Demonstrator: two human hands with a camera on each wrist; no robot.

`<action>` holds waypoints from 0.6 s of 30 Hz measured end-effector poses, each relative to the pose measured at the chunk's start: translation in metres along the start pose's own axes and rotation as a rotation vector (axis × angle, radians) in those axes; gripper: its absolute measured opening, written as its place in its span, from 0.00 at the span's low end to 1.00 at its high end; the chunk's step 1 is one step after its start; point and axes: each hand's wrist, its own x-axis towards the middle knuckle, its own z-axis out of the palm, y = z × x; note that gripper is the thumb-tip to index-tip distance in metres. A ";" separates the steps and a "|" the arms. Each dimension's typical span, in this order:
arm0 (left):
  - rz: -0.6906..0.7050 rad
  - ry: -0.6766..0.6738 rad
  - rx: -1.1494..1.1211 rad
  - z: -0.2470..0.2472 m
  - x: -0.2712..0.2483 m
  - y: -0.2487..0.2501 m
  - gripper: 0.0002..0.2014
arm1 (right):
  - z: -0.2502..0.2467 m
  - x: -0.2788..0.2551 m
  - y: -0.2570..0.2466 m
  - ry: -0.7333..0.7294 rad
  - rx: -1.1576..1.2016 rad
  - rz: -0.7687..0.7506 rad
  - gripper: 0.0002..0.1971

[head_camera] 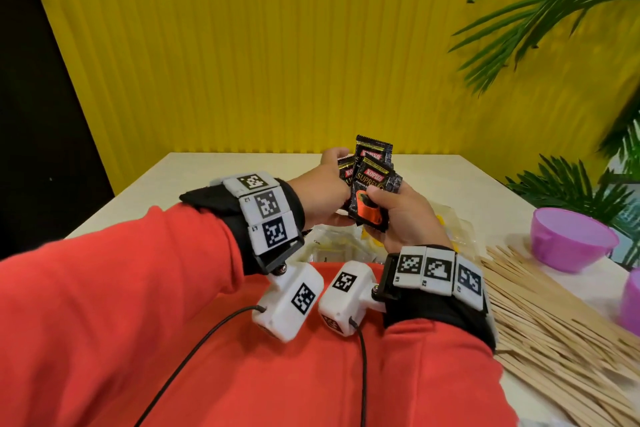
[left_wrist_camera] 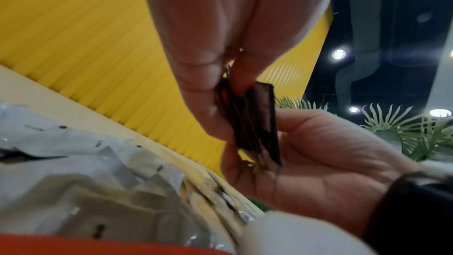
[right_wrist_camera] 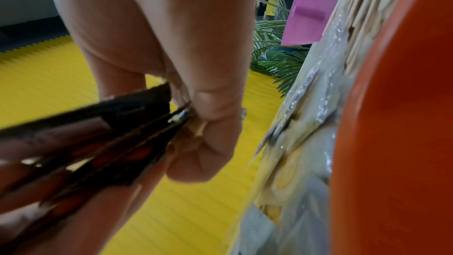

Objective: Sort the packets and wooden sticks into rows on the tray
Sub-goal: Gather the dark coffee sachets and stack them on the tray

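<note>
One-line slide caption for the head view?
Both hands, left hand and right hand, hold black Kopiko coffee packets above a white table beside loose wooden sticks.

**Packets and sticks, mid-sort**

Black coffee packets (head_camera: 369, 184): several, fanned and upright, printed with red lettering and an orange cup, raised above the table; pale clear-wrapped packets (head_camera: 332, 246) heaped loose on the table beneath them; wooden sticks (head_camera: 554, 329) flat, light, spread in an overlapping pile at the right, near the pale heap.
</note>
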 end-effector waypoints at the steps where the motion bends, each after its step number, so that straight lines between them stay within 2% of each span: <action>1: 0.002 -0.010 0.023 0.002 0.001 -0.002 0.34 | 0.000 0.000 0.000 -0.008 -0.029 0.015 0.09; 2: -0.003 -0.024 0.058 0.004 0.000 -0.001 0.34 | -0.001 0.000 0.001 -0.012 -0.045 0.026 0.08; 4: -0.011 -0.052 0.186 0.003 -0.002 0.000 0.28 | -0.003 0.001 0.003 -0.013 -0.063 0.041 0.08; 6: -0.022 -0.072 0.512 -0.004 -0.007 0.009 0.16 | -0.005 0.003 0.004 0.018 -0.097 0.047 0.07; 7: -0.048 -0.049 0.730 -0.008 -0.006 0.009 0.14 | -0.005 0.003 0.004 0.046 -0.113 0.044 0.07; 8: -0.064 -0.052 0.871 -0.012 -0.005 0.008 0.14 | -0.007 0.004 0.003 0.080 -0.123 0.036 0.09; 9: -0.058 -0.077 0.904 -0.015 -0.003 0.008 0.18 | -0.009 0.005 0.003 0.116 -0.122 0.024 0.11; 11: -0.046 -0.162 0.954 -0.017 0.000 0.000 0.31 | -0.012 0.005 0.001 0.192 -0.079 0.002 0.12; 12: -0.048 -0.208 1.012 -0.017 0.002 -0.003 0.35 | -0.014 0.005 0.001 0.224 -0.049 -0.002 0.12; 15: -0.077 -0.275 1.223 -0.010 0.009 -0.016 0.35 | -0.017 0.004 -0.003 0.283 0.010 -0.023 0.12; 18: -0.060 -0.307 1.327 -0.003 0.009 -0.022 0.30 | -0.018 0.003 -0.006 0.282 0.035 -0.048 0.11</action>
